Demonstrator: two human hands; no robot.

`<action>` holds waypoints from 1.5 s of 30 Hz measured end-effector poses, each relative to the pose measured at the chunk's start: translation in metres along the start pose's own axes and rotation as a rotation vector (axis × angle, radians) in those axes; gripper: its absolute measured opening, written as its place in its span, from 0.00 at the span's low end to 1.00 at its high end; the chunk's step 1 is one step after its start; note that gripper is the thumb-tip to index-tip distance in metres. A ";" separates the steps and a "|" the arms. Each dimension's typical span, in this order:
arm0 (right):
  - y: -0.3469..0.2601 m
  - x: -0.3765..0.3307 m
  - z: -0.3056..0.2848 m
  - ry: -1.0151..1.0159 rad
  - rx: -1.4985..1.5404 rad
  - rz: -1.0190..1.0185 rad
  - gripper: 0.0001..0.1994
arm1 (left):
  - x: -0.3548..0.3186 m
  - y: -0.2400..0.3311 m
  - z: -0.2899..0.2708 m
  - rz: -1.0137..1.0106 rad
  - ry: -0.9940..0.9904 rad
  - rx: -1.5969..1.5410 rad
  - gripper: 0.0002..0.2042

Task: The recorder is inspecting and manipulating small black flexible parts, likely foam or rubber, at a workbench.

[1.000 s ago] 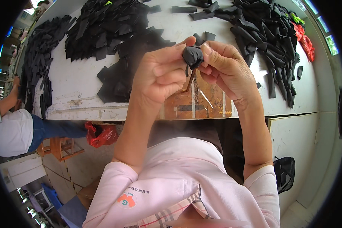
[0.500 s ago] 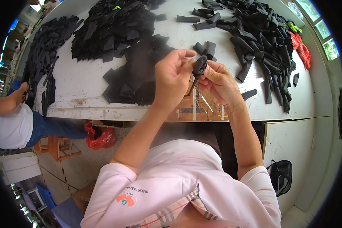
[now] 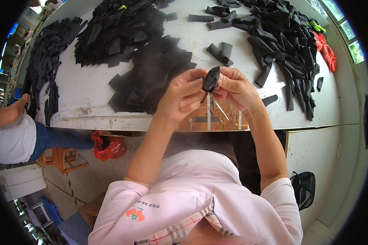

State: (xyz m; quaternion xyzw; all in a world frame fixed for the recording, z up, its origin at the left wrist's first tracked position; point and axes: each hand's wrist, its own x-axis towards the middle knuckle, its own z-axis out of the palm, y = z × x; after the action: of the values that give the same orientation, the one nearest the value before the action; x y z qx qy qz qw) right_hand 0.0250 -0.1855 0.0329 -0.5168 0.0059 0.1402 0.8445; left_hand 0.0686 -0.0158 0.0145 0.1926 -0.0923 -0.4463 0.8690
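Note:
My left hand (image 3: 183, 98) and my right hand (image 3: 234, 89) meet above the near edge of the white table (image 3: 90, 87). Between their fingertips they pinch a small black fabric piece (image 3: 211, 78), bunched over a thin wooden stick that pokes out below it. Both hands are closed on this piece. Just beyond my left hand lies a heap of flat black fabric pieces (image 3: 151, 77). Two rolled black pieces (image 3: 221, 53) lie on the table just beyond my hands.
A large pile of black fabric strips (image 3: 282, 41) fills the table's right side, with red items (image 3: 325, 51) at its far right. More black piles (image 3: 114, 30) lie at the back left. Another person (image 3: 12, 130) sits at left, beside a red bag (image 3: 108, 146) and wooden stool (image 3: 63, 159).
Both hands, still holding the black piece, have dropped slightly lower in the picture and the view has shifted, showing more of the table beyond them.

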 end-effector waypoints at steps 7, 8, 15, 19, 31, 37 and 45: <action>-0.006 0.012 0.000 0.057 -0.284 -0.142 0.13 | 0.012 -0.019 0.027 0.741 0.403 1.333 0.07; -0.011 0.011 0.006 0.051 -0.285 -0.140 0.13 | 0.014 -0.021 0.024 1.008 0.421 1.676 0.06; 0.004 0.003 0.009 0.078 -0.130 -0.108 0.15 | 0.001 -0.002 0.017 0.071 0.181 -0.248 0.04; -0.013 0.011 0.006 0.020 -0.275 -0.176 0.16 | 0.000 0.005 0.027 -0.122 -0.109 -0.793 0.09; -0.002 0.009 -0.016 -0.058 -0.202 -0.154 0.15 | 0.003 -0.012 0.023 0.519 0.349 0.813 0.14; -0.015 -0.017 0.006 0.224 -0.652 -0.593 0.18 | 0.008 0.007 0.031 0.704 0.069 1.244 0.08; -0.024 -0.011 0.026 0.189 -1.647 -0.708 0.09 | -0.003 -0.014 0.017 0.736 0.343 0.759 0.05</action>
State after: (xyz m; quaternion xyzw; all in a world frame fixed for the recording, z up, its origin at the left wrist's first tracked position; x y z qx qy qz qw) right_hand 0.0166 -0.1755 0.0675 -0.9391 -0.1865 -0.2113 0.1967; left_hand 0.0514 -0.0250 0.0238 0.5172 -0.1651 -0.0109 0.8397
